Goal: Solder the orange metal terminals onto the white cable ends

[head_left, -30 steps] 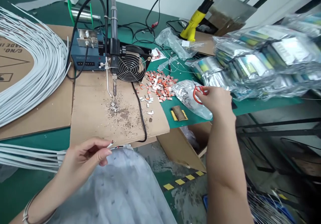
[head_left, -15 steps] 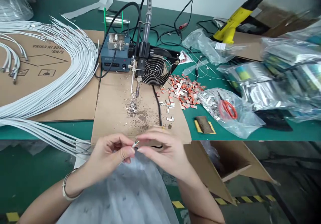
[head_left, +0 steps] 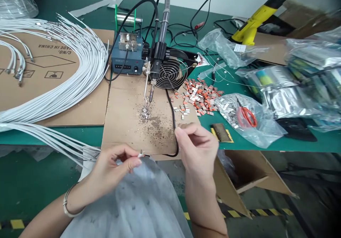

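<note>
My left hand (head_left: 117,167) pinches the end of a white cable (head_left: 140,155) between thumb and forefinger, with short thin wires poking out of the tip. To the right, over the cardboard's edge, my right hand (head_left: 198,149) is closed, thumb against fingertips. Whatever it may hold is hidden by the fingers. Just beyond those fingertips lie a few loose small metal connectors (head_left: 182,117), beside a heap of orange and silver connectors (head_left: 202,97). A soldering iron (head_left: 160,49) stands clamped above a patch of solder bits (head_left: 145,113).
Behind the iron are a blue control box (head_left: 126,61), a round fan (head_left: 166,74) and a solder spool (head_left: 128,19). Bundled white cables (head_left: 87,78) curve across the left. Red scissors (head_left: 247,117) lie on a plastic bag; a brown sponge (head_left: 221,132) sits nearby.
My right hand has left the cable end and moved right and up toward the loose connectors, its fingers closing together. My left hand keeps the cable. The view has shifted slightly.
</note>
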Action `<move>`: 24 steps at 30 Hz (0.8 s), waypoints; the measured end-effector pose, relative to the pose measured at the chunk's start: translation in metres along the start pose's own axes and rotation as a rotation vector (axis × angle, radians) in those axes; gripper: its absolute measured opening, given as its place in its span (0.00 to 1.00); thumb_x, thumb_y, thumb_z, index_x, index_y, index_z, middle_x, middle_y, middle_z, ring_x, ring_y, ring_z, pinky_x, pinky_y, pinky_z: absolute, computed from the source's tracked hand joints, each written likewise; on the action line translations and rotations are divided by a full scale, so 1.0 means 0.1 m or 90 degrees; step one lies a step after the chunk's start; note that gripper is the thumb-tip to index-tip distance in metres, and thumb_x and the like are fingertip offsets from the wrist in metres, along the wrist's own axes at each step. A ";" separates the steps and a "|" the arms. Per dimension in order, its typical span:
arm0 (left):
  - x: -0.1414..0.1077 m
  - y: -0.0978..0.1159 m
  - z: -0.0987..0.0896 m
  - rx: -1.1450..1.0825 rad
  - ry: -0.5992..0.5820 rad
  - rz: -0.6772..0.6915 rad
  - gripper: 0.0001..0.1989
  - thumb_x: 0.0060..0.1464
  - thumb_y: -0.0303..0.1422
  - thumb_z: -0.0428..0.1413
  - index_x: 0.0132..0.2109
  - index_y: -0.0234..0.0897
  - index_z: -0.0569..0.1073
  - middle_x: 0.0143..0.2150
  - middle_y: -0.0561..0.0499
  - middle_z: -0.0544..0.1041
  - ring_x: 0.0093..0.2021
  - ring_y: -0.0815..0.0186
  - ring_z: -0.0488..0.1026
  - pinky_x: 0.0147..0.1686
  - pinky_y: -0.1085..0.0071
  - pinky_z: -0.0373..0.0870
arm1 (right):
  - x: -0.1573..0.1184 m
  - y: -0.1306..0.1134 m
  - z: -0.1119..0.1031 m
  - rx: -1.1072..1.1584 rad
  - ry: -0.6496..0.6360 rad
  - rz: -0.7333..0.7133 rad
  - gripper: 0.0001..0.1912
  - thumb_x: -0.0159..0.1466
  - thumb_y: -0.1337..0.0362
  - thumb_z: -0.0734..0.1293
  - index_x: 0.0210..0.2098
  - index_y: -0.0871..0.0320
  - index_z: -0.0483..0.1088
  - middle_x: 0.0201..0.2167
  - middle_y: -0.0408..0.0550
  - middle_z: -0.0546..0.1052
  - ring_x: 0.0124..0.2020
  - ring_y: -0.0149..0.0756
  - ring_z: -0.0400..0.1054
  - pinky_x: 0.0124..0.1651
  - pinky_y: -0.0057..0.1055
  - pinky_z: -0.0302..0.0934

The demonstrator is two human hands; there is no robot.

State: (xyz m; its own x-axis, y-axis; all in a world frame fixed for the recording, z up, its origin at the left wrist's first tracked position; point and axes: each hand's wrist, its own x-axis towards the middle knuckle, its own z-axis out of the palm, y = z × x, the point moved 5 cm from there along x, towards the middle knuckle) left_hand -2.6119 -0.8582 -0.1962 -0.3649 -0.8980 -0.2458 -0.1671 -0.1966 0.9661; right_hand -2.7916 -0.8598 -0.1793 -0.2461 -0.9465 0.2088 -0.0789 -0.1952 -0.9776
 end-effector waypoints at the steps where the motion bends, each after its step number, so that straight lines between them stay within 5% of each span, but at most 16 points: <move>1: 0.00 0.01 -0.02 -0.043 0.017 -0.016 0.06 0.48 0.32 0.58 0.28 0.33 0.72 0.21 0.53 0.73 0.20 0.73 0.68 0.21 0.77 0.64 | 0.00 -0.02 0.01 -0.008 -0.020 -0.011 0.10 0.57 0.67 0.67 0.21 0.57 0.66 0.16 0.38 0.64 0.19 0.25 0.56 0.22 0.24 0.52; 6: 0.02 0.06 -0.02 -0.104 -0.009 -0.039 0.06 0.46 0.32 0.60 0.27 0.32 0.72 0.21 0.53 0.73 0.20 0.73 0.68 0.21 0.78 0.66 | -0.07 -0.05 0.29 -0.051 -0.258 0.020 0.03 0.52 0.66 0.71 0.28 0.56 0.73 0.20 0.41 0.72 0.23 0.29 0.63 0.26 0.26 0.58; 13: 0.00 0.03 0.00 -0.017 -0.029 -0.029 0.07 0.48 0.32 0.59 0.27 0.33 0.74 0.21 0.54 0.72 0.21 0.74 0.67 0.22 0.79 0.64 | -0.07 -0.09 0.39 -0.064 -0.298 -0.010 0.05 0.54 0.69 0.68 0.22 0.57 0.70 0.18 0.42 0.72 0.21 0.29 0.63 0.25 0.27 0.58; 19: 0.03 -0.02 0.04 -0.093 -0.002 -0.059 0.07 0.46 0.31 0.59 0.25 0.33 0.71 0.20 0.54 0.72 0.19 0.73 0.69 0.20 0.80 0.64 | -0.17 -0.10 0.41 -0.040 -0.161 -0.063 0.08 0.55 0.71 0.67 0.21 0.57 0.67 0.16 0.40 0.67 0.20 0.28 0.60 0.25 0.27 0.56; 24: 0.02 -0.13 -0.11 -0.082 -0.005 -0.056 0.06 0.46 0.33 0.60 0.28 0.34 0.72 0.19 0.55 0.71 0.16 0.73 0.67 0.15 0.80 0.62 | 0.06 -0.15 0.12 -0.244 -0.303 -0.069 0.03 0.57 0.64 0.68 0.33 0.55 0.72 0.25 0.42 0.74 0.26 0.30 0.66 0.30 0.28 0.59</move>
State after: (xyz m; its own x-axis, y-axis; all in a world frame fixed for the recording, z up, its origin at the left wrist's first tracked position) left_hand -2.6006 -0.8619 -0.2082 -0.3613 -0.8719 -0.3305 -0.0808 -0.3238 0.9427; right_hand -2.7798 -0.8656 -0.1632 0.2333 -0.9545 0.1855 -0.4421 -0.2741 -0.8541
